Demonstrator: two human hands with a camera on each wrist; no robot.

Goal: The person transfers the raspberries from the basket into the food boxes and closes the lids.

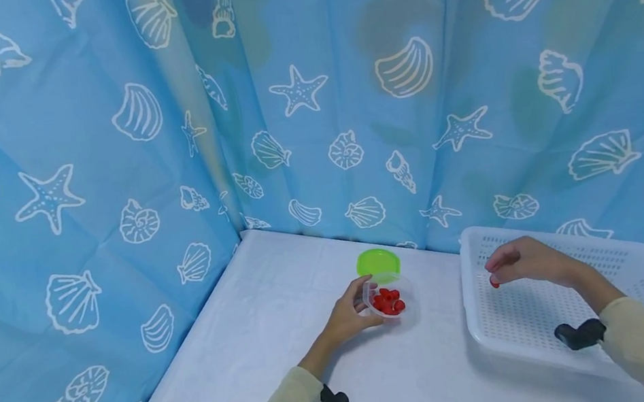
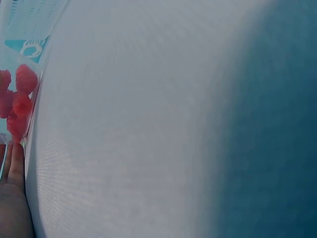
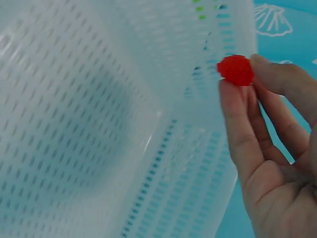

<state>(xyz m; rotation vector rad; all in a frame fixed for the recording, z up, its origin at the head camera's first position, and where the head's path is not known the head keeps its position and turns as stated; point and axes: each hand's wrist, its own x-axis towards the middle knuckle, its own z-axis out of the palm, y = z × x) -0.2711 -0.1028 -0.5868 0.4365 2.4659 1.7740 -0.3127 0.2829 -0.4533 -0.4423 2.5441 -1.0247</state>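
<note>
In the head view my left hand (image 1: 345, 318) grips the near-left side of a small clear plastic container (image 1: 409, 295) on the white table. Several red raspberries (image 1: 388, 302) lie inside it. The left wrist view catches those raspberries (image 2: 22, 101) through the clear wall, with part of the left hand (image 2: 14, 203) below them. Over the white basket, my right hand (image 1: 528, 261) pinches a single raspberry (image 1: 494, 282) between thumb and fingertips. The right wrist view shows this raspberry (image 3: 236, 70) plainly, held above the basket's perforated wall.
The white perforated basket (image 1: 482, 336) stands on the right of the table (image 1: 242, 336). A bright green lid (image 1: 377, 262) lies just behind the container. Blue curtains (image 1: 315, 154) with shell prints rise along the table's left and back edges.
</note>
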